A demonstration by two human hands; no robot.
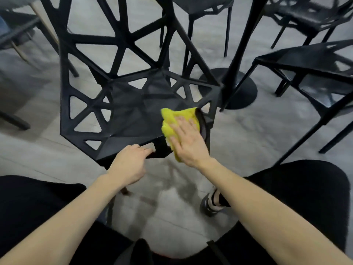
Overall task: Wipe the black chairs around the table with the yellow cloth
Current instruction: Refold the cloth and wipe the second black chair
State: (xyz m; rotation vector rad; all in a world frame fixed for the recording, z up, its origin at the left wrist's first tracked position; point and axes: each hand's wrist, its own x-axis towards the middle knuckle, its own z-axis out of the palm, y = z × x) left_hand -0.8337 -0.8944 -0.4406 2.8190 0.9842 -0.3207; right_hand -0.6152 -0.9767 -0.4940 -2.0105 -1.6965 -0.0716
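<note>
**Cloth at the seat's right front corner, unwiped seat lying to the left**

The right hand (188, 139) lies flat and spread, fingers open, pressing the yellow cloth (179, 119) onto the right front corner of the nearest black chair (114, 104). The cloth is bunched under the palm, its far edge touching the seat's right rim. The left hand (129, 163) curls closed over the front edge of the seat, just beside the cloth, apparently steadying the chair. From the cloth, most of the seat stretches left and away toward the backrest, so the next stroke likely calls for a sweep leftward across the seat by the right hand. Other black chairs (309, 60) stand well apart on the right, near the pedestal of the desk (235, 88).
</note>
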